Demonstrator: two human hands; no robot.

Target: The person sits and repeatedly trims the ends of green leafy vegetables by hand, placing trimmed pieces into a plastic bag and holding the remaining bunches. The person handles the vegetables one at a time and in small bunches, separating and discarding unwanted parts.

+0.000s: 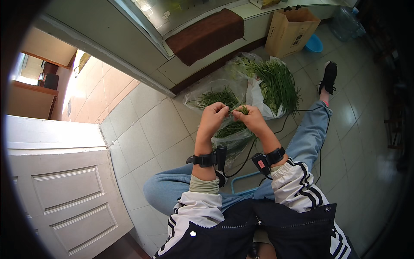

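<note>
My right hand (250, 117) is closed around a small bunch of green stalks (243, 109), which look like garlic chives. Thumb and fingers of my left hand (214, 115) pinch at the end of the same bunch, close to the right fingertips. Below the hands, cut or loose chives (230, 129) lie in a clear plastic bag (233, 141). Another pile of chives (223, 96) rests on clear plastic just beyond the left hand. To the right, a large heap of long chives (280, 84) spills over a white plastic bag (255, 97).
A paper bag (280, 34), a blue basin (313, 43) and a large water bottle (346, 24) stand by the wall. A brown cloth (207, 35) drapes over the ledge. Black cables (284, 123) run from the wrist straps. A white panelled door (68, 191) is at left.
</note>
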